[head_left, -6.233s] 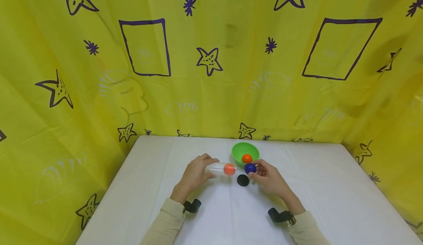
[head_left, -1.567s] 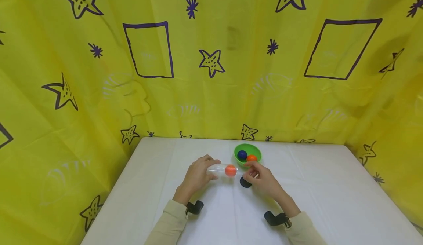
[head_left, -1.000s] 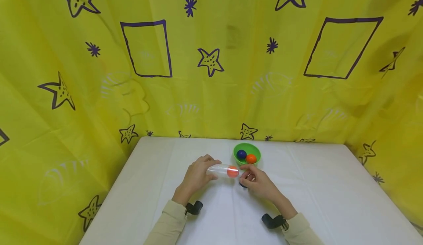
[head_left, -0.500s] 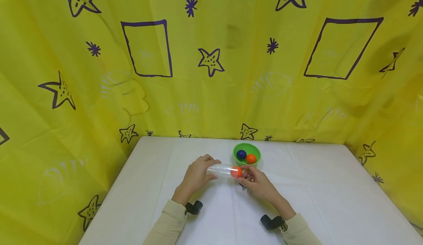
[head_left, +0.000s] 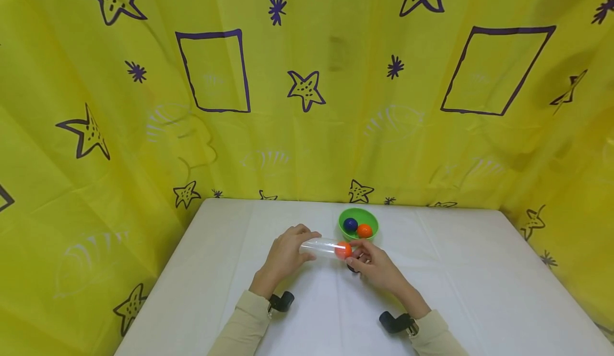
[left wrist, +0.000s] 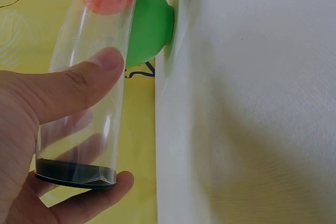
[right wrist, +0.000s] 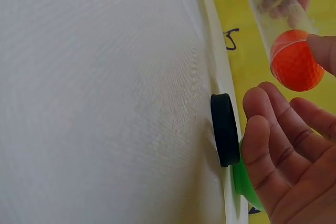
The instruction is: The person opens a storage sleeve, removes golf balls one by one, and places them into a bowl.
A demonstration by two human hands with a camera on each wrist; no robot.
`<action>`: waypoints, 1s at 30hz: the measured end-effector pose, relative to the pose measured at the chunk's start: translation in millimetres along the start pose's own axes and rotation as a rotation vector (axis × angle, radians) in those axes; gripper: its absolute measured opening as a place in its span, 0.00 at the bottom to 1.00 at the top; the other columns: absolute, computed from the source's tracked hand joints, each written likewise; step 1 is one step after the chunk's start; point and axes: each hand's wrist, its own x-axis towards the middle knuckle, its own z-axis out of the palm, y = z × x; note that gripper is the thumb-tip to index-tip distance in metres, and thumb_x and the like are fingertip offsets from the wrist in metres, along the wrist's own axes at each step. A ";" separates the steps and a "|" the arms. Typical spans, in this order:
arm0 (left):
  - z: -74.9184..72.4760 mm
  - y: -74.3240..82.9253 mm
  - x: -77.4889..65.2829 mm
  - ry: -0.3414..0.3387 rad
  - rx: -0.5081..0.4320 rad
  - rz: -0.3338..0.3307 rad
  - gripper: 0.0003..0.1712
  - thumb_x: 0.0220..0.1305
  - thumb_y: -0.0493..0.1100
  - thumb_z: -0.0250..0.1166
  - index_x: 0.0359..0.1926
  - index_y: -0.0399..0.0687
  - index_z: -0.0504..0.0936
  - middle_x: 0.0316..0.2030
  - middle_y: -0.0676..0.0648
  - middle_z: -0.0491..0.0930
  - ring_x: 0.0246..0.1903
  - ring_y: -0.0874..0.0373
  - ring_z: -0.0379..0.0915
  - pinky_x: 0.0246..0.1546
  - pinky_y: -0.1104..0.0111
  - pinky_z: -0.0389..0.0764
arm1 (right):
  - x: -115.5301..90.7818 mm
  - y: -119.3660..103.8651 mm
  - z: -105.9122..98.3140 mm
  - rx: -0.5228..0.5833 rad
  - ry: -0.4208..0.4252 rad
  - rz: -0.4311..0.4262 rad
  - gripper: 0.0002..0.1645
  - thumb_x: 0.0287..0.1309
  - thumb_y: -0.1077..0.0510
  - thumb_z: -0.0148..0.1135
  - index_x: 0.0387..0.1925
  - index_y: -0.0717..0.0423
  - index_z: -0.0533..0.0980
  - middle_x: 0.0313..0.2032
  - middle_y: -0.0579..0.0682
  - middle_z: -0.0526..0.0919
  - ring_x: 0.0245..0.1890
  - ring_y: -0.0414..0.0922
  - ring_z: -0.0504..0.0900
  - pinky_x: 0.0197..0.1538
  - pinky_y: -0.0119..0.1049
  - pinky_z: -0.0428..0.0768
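Observation:
My left hand grips a clear plastic tube, thumb along its wall and fingers round its end. That end has a black cap. At the uncapped mouth sits an orange golf ball, dimpled, partly outside the rim. My right hand is at the mouth, thumb and index finger at the ball; its other fingers are curled beneath, apart from it. A second black cap lies on the table under the right fingers, mostly hidden in the head view.
A green bowl stands just behind the hands, with a blue ball and another orange ball in it. The white-covered table meets a yellow patterned curtain at its back and sides.
The blue ball has gone from the right hand into the bowl. The right hand has come to the tube's mouth, and the orange golf ball inside has slid right, partway out.

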 end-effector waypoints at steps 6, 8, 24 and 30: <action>-0.9 0.1 -0.3 0.014 0.003 0.013 0.27 0.54 0.45 0.79 0.57 0.58 0.86 0.49 0.51 0.83 0.47 0.55 0.77 0.45 0.60 0.82 | 0.8 -0.3 0.4 0.000 -0.007 0.010 0.27 0.67 0.50 0.68 0.61 0.56 0.72 0.39 0.52 0.81 0.33 0.47 0.79 0.32 0.31 0.80; -1.2 0.0 -0.3 0.020 0.007 0.024 0.26 0.54 0.45 0.79 0.56 0.58 0.86 0.49 0.51 0.83 0.48 0.55 0.77 0.45 0.60 0.82 | 0.7 -0.9 0.9 0.001 -0.007 0.023 0.27 0.66 0.49 0.68 0.61 0.55 0.72 0.39 0.52 0.81 0.34 0.47 0.80 0.32 0.31 0.80; -2.7 -4.5 1.6 0.049 -0.025 0.035 0.29 0.55 0.47 0.79 0.59 0.59 0.85 0.50 0.53 0.82 0.50 0.55 0.77 0.50 0.60 0.83 | -1.5 2.9 -0.1 -0.009 -0.012 0.000 0.28 0.66 0.53 0.68 0.62 0.60 0.71 0.46 0.58 0.82 0.33 0.46 0.80 0.32 0.33 0.80; -4.4 -7.1 0.2 0.076 -0.023 0.034 0.28 0.53 0.45 0.80 0.57 0.57 0.86 0.48 0.52 0.82 0.49 0.54 0.78 0.48 0.59 0.83 | -1.1 3.2 -3.0 -0.055 0.043 0.010 0.29 0.60 0.52 0.74 0.57 0.58 0.73 0.43 0.54 0.84 0.34 0.44 0.80 0.33 0.31 0.81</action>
